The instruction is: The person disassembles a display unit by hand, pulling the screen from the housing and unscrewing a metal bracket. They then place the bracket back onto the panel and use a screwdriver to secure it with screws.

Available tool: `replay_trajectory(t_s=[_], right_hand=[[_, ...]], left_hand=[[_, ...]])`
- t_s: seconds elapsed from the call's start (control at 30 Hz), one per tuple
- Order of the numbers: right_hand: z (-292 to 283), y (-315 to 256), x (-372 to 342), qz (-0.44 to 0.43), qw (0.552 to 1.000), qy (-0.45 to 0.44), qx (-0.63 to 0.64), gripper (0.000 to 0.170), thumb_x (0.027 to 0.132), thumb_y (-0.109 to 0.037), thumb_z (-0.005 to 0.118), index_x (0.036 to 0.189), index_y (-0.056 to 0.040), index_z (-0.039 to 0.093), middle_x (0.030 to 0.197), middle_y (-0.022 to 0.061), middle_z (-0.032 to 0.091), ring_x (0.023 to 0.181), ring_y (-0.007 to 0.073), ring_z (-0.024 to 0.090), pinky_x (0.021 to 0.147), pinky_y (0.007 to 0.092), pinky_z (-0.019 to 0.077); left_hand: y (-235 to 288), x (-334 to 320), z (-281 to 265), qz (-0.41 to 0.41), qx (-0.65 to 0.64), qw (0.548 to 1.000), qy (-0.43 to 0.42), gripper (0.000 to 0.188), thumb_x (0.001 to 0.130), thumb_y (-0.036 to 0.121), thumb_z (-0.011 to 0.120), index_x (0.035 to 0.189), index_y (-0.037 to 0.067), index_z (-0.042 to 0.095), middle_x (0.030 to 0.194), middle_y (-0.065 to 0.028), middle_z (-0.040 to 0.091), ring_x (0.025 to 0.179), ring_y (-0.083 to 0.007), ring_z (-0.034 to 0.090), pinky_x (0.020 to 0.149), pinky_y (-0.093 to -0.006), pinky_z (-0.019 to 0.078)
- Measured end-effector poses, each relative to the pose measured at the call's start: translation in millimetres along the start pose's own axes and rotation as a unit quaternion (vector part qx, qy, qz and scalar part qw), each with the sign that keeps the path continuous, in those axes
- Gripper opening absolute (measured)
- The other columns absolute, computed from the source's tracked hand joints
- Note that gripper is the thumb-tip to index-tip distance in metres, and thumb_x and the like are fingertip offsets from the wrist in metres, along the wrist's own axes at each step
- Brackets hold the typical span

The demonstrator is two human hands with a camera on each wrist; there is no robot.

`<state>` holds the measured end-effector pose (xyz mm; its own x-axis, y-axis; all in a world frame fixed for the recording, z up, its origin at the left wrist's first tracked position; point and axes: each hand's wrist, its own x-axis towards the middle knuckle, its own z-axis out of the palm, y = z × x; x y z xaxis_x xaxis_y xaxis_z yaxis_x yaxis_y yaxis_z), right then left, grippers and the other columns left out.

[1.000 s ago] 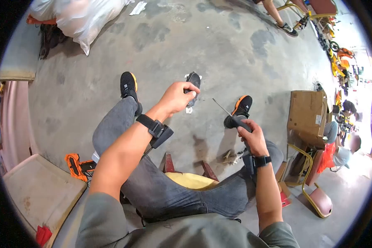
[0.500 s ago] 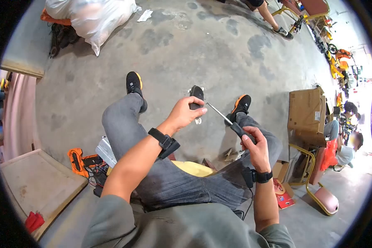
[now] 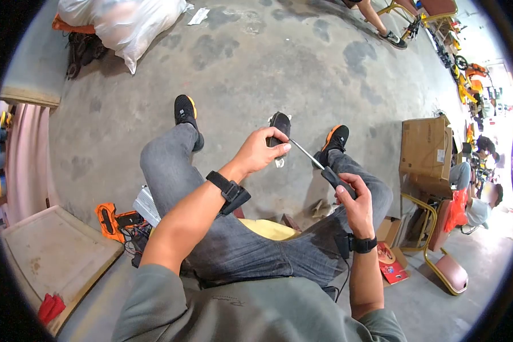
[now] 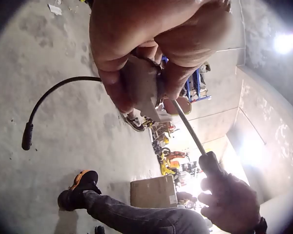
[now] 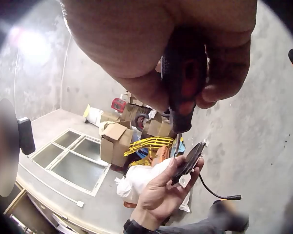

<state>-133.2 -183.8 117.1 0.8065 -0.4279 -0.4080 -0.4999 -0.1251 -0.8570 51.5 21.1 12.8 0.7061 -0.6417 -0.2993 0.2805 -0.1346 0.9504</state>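
In the head view my left hand [image 3: 259,151] pinches a dark oval part [image 3: 279,126] with white tabs at its ends, holding it above the floor between my knees. From that part a black cable [image 4: 49,95] with a plug at its end hangs free in the left wrist view. My right hand [image 3: 356,205] grips the dark handle of a screwdriver [image 3: 336,179]. Its metal shaft slants toward my left hand, with the tip right at the edge of the oval part. Red patches show on the handle in the right wrist view.
A large cardboard box [image 3: 424,149] stands at the right, near a chair [image 3: 453,273]. White sacks [image 3: 128,28] lie at the upper left. An orange tool [image 3: 109,222] is beside my left thigh, by a wooden board [image 3: 57,256]. Other people sit farther off.
The screwdriver tip has come from well apart to the edge of the oval part. My left hand has shifted slightly right and closer to my body, still holding the part.
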Motion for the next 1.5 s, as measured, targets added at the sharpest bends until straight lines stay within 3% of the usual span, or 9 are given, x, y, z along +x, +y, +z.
replay_trajectory(t_s=[0.43,0.5,0.63,0.97,1.0,1.27,1.33,1.4,1.5], right_hand=[[-2.3,3.5,-3.9,-0.015,0.999,-0.003,-0.033,0.030,0.088,-0.012,0.068,0.115,-0.0008,0.061,0.098,0.0017,0.060,0.080,0.0068,0.053,0.070,0.0224,0.0456],[-3.1,-2.9,-6.1,-0.008,0.999,-0.005,-0.031,0.030,0.088,-0.013,0.068,0.115,-0.0007,0.061,0.096,0.0014,0.060,0.079,0.0066,0.053,0.070,0.0223,0.0455],[-8.0,0.0,-7.4,-0.008,1.000,-0.003,-0.019,0.030,0.088,-0.013,0.068,0.115,-0.0007,0.062,0.094,0.0003,0.060,0.078,0.0059,0.054,0.069,0.0215,0.0450],[-11.0,-2.0,-9.2,0.002,0.999,-0.011,-0.037,0.031,0.087,-0.014,0.069,0.115,-0.0009,0.062,0.093,0.0005,0.060,0.080,0.0071,0.055,0.071,0.0227,0.0457],[-11.8,-0.9,-7.5,-0.005,0.998,-0.009,-0.055,0.031,0.087,-0.014,0.069,0.114,-0.0006,0.062,0.093,0.0011,0.061,0.081,0.0078,0.055,0.073,0.0233,0.0459],[-13.4,-9.2,-9.9,0.022,0.998,-0.012,-0.056,0.031,0.085,-0.013,0.071,0.112,-0.0003,0.063,0.093,0.0021,0.063,0.088,0.0109,0.056,0.083,0.0262,0.0451],[-16.8,-5.1,-8.2,-0.024,0.994,-0.011,-0.103,0.030,0.084,-0.011,0.071,0.111,-0.0007,0.064,0.094,0.0018,0.064,0.090,0.0112,0.056,0.085,0.0269,0.0448],[-17.8,-10.4,-7.8,-0.047,0.992,-0.013,-0.117,0.031,0.083,-0.010,0.072,0.111,-0.0008,0.064,0.095,0.0028,0.064,0.092,0.0125,0.057,0.086,0.0273,0.0445],[-20.0,-17.6,-5.9,-0.091,0.983,-0.017,-0.158,0.032,0.081,-0.009,0.072,0.111,-0.0008,0.064,0.099,0.0049,0.063,0.096,0.0151,0.058,0.089,0.0281,0.0436]], left_hand=[[-4.9,2.1,0.4,-0.004,-0.006,1.000,0.008,0.013,0.088,0.012,0.070,0.097,0.003,0.068,0.095,-0.0075,0.060,0.084,-0.0151,0.061,0.075,-0.0307,0.0498],[-2.7,0.5,-0.3,0.000,-0.006,1.000,0.002,0.010,0.091,0.011,0.068,0.098,0.004,0.068,0.088,0.0007,0.063,0.083,-0.0080,0.056,0.076,-0.0262,0.0470],[1.3,-0.9,-1.3,-0.002,0.004,1.000,-0.005,0.010,0.091,0.011,0.068,0.097,0.003,0.068,0.088,0.0002,0.063,0.083,-0.0087,0.056,0.076,-0.0267,0.0470],[-3.2,-1.5,-1.4,0.034,0.079,0.996,-0.032,0.012,0.087,0.015,0.071,0.095,0.006,0.069,0.097,-0.0076,0.060,0.093,-0.0187,0.057,0.084,-0.0333,0.0458],[-3.7,0.0,-2.3,0.042,0.068,0.996,-0.032,0.012,0.086,0.015,0.072,0.094,0.007,0.070,0.095,-0.0097,0.060,0.092,-0.0219,0.057,0.083,-0.0349,0.0462],[-1.0,-1.3,-2.7,0.046,0.089,0.994,-0.039,0.012,0.087,0.015,0.070,0.095,0.006,0.069,0.097,-0.0079,0.060,0.093,-0.0190,0.058,0.084,-0.0331,0.0461],[-1.1,0.0,-2.4,0.043,0.077,0.995,-0.044,0.012,0.086,0.016,0.071,0.094,0.007,0.070,0.095,-0.0097,0.060,0.092,-0.0218,0.058,0.083,-0.0346,0.0465],[-0.2,-0.9,-2.3,0.033,0.074,0.995,-0.056,0.011,0.089,0.014,0.069,0.096,0.005,0.068,0.095,-0.0065,0.059,0.092,-0.0162,0.057,0.084,-0.0311,0.0457],[0.6,-1.0,-3.3,0.036,0.079,0.994,-0.070,0.011,0.090,0.014,0.068,0.097,0.005,0.068,0.096,-0.0062,0.059,0.092,-0.0165,0.056,0.084,-0.0315,0.0454]])
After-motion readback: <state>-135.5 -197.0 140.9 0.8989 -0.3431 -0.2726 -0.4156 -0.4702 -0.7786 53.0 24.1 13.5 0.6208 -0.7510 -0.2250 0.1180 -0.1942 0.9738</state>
